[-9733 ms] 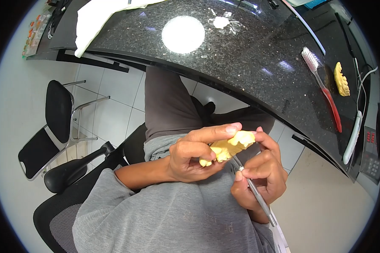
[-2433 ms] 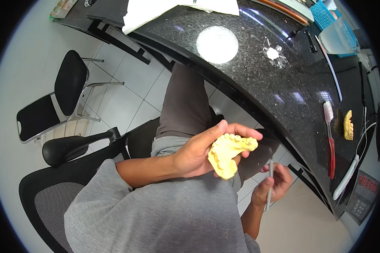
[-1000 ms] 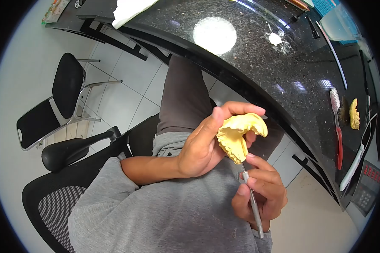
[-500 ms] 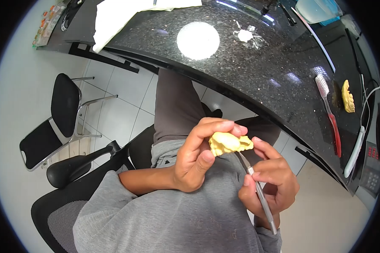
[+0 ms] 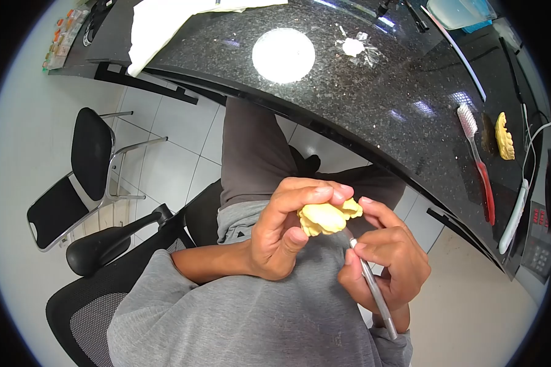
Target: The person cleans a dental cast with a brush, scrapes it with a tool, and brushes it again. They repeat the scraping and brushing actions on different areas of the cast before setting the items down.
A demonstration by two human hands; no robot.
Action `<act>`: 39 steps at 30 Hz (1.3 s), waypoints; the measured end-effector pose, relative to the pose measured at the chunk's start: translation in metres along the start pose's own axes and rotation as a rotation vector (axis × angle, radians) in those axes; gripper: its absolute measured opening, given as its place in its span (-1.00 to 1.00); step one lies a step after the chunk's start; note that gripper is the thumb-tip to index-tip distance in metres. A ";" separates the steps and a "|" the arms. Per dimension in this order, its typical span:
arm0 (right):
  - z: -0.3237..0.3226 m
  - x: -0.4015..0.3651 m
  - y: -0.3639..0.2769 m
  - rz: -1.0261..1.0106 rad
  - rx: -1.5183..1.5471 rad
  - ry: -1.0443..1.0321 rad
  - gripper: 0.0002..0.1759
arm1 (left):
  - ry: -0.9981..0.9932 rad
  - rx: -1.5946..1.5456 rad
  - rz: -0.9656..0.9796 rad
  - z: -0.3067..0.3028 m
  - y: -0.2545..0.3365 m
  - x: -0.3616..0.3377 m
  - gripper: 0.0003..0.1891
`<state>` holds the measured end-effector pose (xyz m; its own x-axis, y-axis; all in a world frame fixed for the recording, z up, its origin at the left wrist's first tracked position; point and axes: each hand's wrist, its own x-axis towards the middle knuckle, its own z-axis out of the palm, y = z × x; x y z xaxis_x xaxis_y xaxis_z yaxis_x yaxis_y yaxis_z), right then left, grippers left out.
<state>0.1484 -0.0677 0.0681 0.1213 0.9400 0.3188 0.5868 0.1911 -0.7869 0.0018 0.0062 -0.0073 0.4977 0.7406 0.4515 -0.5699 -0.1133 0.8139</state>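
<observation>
A yellow plaster dental cast is held up over my lap in my left hand, its fingers along the top and the thumb at the near side. My right hand grips a silver craft knife like a pen, with the handle slanting down to the right. The knife's blade end lies right at the cast's lower right edge and is partly hidden there. One fingertip of my right hand is close against the cast's right end.
On the dark speckled countertop lie a red-handled toothbrush, a second yellow cast, a white-handled tool and crumbled white material. White cloth covers the far left part. A black chair stands at left.
The cast has tilted in my left hand, showing more of its broad face. My right hand and the knife have shifted slightly left, and the blade is now less visible.
</observation>
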 end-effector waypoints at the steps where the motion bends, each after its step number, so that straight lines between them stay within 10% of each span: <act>1: 0.001 0.001 0.000 -0.006 -0.004 0.006 -0.76 | 0.001 -0.001 0.000 -0.001 0.000 0.000 -0.53; 39: 0.003 -0.007 0.004 0.021 0.144 0.116 -0.75 | 0.158 0.004 -0.157 0.007 0.005 -0.002 -0.47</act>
<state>0.1481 -0.0730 0.0611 0.2290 0.9069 0.3537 0.4633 0.2180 -0.8590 0.0026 -0.0007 -0.0014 0.4708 0.8441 0.2566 -0.4906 0.0088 0.8714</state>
